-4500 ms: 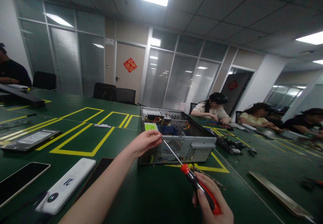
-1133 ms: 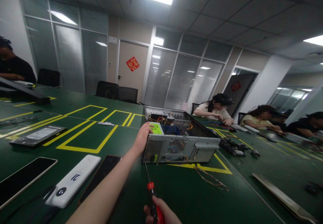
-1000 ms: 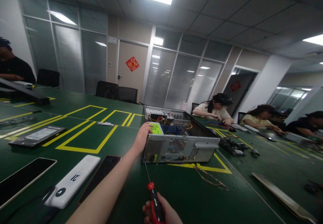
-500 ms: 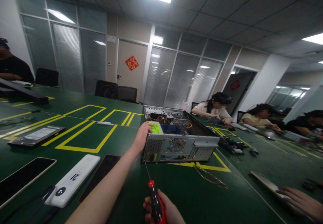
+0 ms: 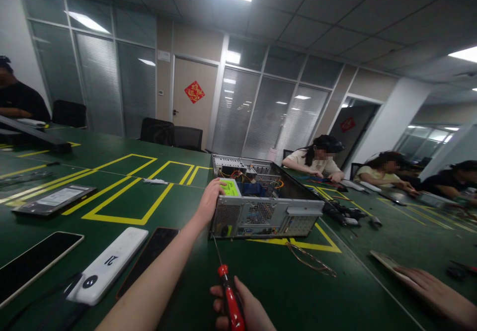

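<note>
1. At the far left of the desk [image 5: 175,296] lie a black phone [image 5: 39,265] and, behind it, a hard drive [image 5: 55,200]; both sit well apart from the work, so neither should get in the way.
2. Next come a white power bank [image 5: 110,266] and a dark slab [image 5: 149,259], partly behind the left forearm. That arm would do well to stay above them.
3. The left hand [image 5: 209,202] has its fingers bent over the top left corner of the computer case [image 5: 266,216], just beside a green label [image 5: 231,188]; I cannot tell whether they squeeze or merely rest. Firm pressure here would probably stop the case from sliding.
4. The screwdriver [image 5: 230,291] points away from the person, its tip at the lower left corner of the case's near side (too small to tell whether it sits in a screw). Good work likely calls for a straight shaft and steady forward pressure while turning.
5. The right hand [image 5: 248,303] has its fingers wrapped around the red and black handle. A short, even wrist turn seems best.
6. The open-topped case stands on the desk, mid-view, cables showing inside.
7. Further right lie a thin wire thing [image 5: 311,262], perhaps glasses, and a co-worker's hand [image 5: 428,287] on a flat strip [image 5: 383,260].
</note>
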Demonstrator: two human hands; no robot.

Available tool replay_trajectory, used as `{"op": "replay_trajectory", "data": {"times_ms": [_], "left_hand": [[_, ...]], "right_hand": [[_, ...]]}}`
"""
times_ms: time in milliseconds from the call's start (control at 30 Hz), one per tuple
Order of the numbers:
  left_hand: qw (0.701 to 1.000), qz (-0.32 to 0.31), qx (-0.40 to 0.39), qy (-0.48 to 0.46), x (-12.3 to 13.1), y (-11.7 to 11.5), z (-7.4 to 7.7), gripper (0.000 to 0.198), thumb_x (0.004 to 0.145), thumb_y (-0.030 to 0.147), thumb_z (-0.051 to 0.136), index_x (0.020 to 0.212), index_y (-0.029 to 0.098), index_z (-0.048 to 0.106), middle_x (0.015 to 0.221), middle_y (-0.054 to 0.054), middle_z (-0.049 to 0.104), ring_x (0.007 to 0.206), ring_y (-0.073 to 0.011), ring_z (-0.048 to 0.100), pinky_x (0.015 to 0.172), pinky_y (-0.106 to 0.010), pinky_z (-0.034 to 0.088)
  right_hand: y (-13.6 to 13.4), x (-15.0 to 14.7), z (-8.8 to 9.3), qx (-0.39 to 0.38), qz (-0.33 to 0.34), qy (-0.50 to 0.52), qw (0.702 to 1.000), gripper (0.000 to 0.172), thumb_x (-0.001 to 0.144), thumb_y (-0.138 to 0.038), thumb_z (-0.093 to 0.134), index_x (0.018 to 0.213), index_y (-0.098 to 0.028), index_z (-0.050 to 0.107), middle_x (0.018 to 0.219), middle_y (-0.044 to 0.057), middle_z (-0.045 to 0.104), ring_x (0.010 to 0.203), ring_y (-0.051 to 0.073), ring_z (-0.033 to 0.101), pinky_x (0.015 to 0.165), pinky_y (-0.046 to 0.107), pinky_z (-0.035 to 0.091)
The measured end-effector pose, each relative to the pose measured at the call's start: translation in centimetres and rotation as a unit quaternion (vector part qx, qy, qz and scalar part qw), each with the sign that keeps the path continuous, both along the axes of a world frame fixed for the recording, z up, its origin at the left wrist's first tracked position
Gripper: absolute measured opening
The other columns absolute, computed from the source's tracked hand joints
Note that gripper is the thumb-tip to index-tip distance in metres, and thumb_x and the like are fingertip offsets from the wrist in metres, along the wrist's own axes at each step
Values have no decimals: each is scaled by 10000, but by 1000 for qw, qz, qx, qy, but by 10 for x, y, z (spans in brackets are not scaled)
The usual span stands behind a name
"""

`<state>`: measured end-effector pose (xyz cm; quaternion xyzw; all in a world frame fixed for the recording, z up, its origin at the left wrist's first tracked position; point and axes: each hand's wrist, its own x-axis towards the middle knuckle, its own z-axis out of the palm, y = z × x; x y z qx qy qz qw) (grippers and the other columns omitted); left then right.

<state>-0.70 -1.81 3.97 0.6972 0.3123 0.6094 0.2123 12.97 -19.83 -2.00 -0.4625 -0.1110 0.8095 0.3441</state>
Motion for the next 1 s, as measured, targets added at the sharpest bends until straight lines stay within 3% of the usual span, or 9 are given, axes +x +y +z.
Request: {"op": "replay_trajectory", "data": {"times_ms": [167,300,367,467,600,667,800,933,1000], "left_hand": [[1000,-6,13,-12,1,4,-3,448,983,421,264,748,202,576,1111,-85,657,1291,-215,473,1122,-402,356],[1000,0,20,-11,1,4,-3,446,987,414,261,752,203,576,1105,-80,660,1287,-212,476,1119,-407,364],[1000,0,24,-9,0,3,-2,439,988,400,259,754,203,574,1099,-79,661,1287,-212,476,1121,-412,364],[1000,-1,26,-8,0,1,-1,425,986,376,262,753,201,571,1092,-83,661,1287,-216,477,1129,-427,358],[1000,0,16,-1,0,-1,0,419,984,351,251,756,201,569,1097,-81,661,1295,-217,472,1139,-438,348],[1000,0,14,0,0,-1,1,416,982,347,251,755,202,567,1099,-81,659,1299,-217,469,1139,-433,347],[1000,3,10,-2,-1,-2,1,419,985,354,260,759,203,579,1119,-80,657,1307,-215,463,1135,-419,351],[1000,2,8,0,-1,-2,0,421,988,357,258,770,203,584,1137,-76,653,1313,-210,457,1138,-415,348],[1000,1,10,-3,-1,-1,-1,421,987,365,261,767,202,581,1125,-79,653,1306,-210,462,1136,-412,351]], "right_hand": [[-3,2,8,-6,50,-8,999,613,1000,-462,280,621,-113,612,418,-21,461,315,27,321,323,105,202],[-2,-1,9,-7,8,-25,1000,624,1008,-460,226,683,-108,627,564,32,597,410,63,530,387,131,365],[-1,-2,7,-8,3,-24,1000,664,1004,-482,160,752,-105,645,617,54,635,417,89,559,383,164,388],[0,0,6,-5,7,1,1000,683,989,-527,143,797,-112,651,587,47,626,341,72,470,323,149,295],[-3,4,9,-25,57,37,997,587,999,-459,287,683,-98,625,419,-29,461,290,14,289,305,95,183],[-5,3,11,-43,38,33,998,542,993,-426,358,679,-81,632,421,-33,445,322,12,342,340,77,247],[-6,-2,14,-42,-36,18,998,572,997,-459,299,680,-113,627,579,41,599,454,82,538,406,153,399],[-6,-1,18,-34,-35,41,998,592,1006,-446,233,795,-99,664,562,32,582,408,84,478,347,149,288],[-6,0,21,-20,-28,37,999,638,993,-509,235,728,-108,654,494,12,533,384,69,433,338,130,252]]}}
